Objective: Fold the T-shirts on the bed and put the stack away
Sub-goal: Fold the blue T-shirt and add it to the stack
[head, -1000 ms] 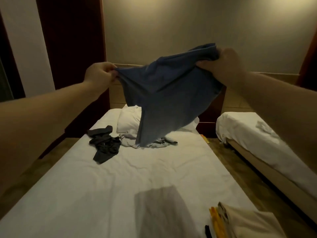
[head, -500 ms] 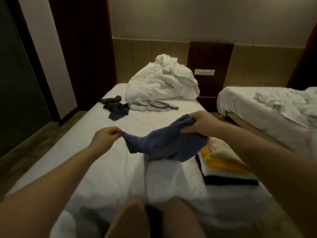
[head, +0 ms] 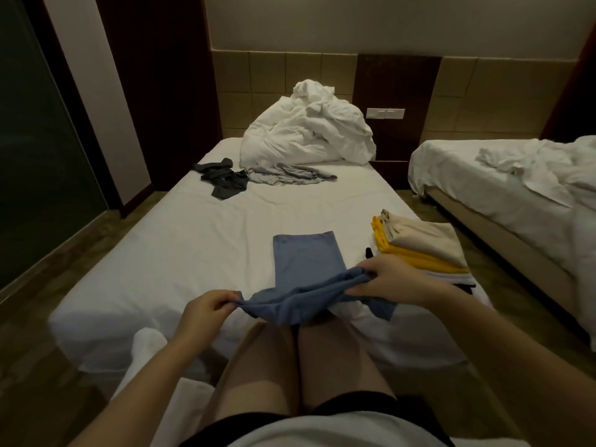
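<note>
White bed (head: 193, 246) carried a blue T-shirt (head: 306, 256), partly flat.
Left hand (head: 203, 309) and right hand (head: 393, 282) each pinched its bunched near edge.

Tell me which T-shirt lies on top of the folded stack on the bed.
The beige folded T-shirt is uppermost. The yellow folded T-shirts lie directly beneath it, and the rest sit lower still.

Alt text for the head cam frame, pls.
A person's left hand and right hand pinch the near edge of a blue T-shirt whose far part lies flat on a white bed. A folded stack sits to its right; a dark garment, a grey garment and a heaped white duvet lie at the far end.
</note>
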